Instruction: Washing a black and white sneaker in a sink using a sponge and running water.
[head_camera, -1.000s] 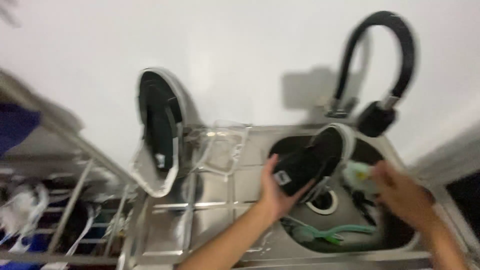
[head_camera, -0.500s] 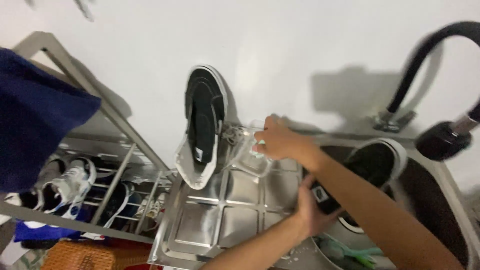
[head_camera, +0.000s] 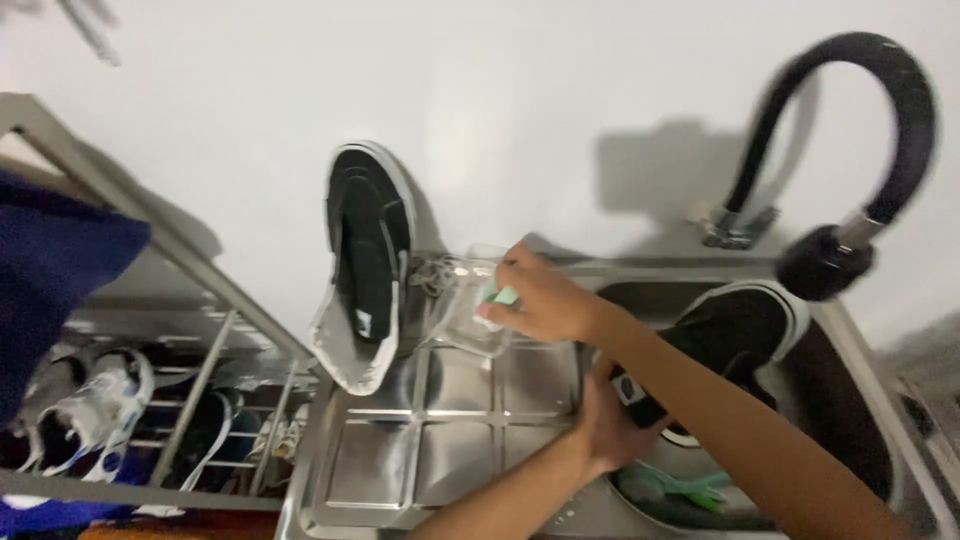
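Over the steel draining board (head_camera: 440, 440), right hand (head_camera: 535, 300) reaching across to a clear plastic container (head_camera: 468, 315), fingers curled around a small pale green piece (head_camera: 503, 296), perhaps soap or a sponge, too blurred to tell. At the sink (head_camera: 850, 400) edge, left hand (head_camera: 605, 425) gripping the heel of a black sneaker with white sole (head_camera: 735, 340), fingers wrapped tight, shoe tilted over the basin. Against the white wall, a second black sneaker (head_camera: 365, 265) standing upright on its toe, just beside the container. Above the basin, a black flexible faucet (head_camera: 860, 150) arching. Low in the sink, a green brush (head_camera: 690, 488). Off to the left, a metal shoe rack (head_camera: 180, 400) with pale sneakers, and dark blue cloth (head_camera: 50, 290).
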